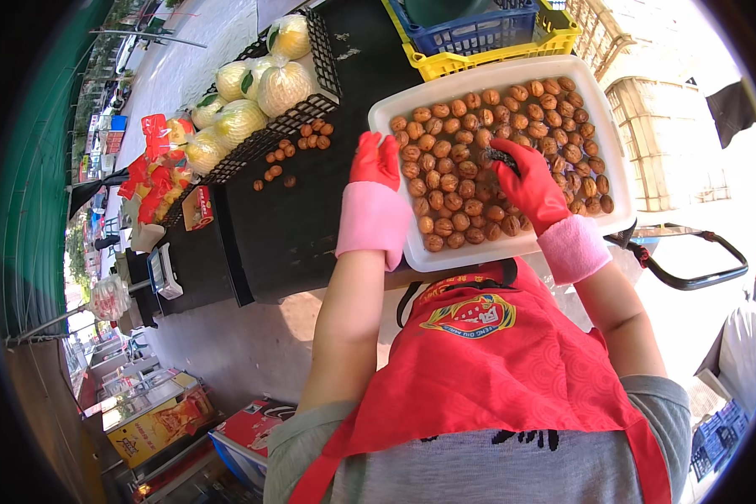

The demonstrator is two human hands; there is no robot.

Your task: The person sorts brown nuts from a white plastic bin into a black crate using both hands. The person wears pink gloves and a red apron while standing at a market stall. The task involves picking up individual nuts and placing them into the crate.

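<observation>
A white plastic tub (618, 189) of murky water lies before me, with many walnuts (460, 153) in their shells spread across it. My right hand (530, 183), in a red rubber glove with a pink cuff, is over the walnuts. Its fingers grip a dark scrubbing pad (504, 157), probably steel wool. At the tub's left rim is my left hand (377, 162), gloved alike. Its fingers are loosely bent and slightly apart, with nothing visible in them; the palm is hidden. Several loose walnuts (315, 135) lie on the black tabletop (283, 233) farther left.
A black lattice crate (315, 104) of net-wrapped pomelos (283, 88) stands at the back left, with red-and-yellow bagged fruit (157, 170). Blue (479, 38) and yellow (498, 66) crates adjoin the tub's far side. A black metal handle (699, 283) juts out at right.
</observation>
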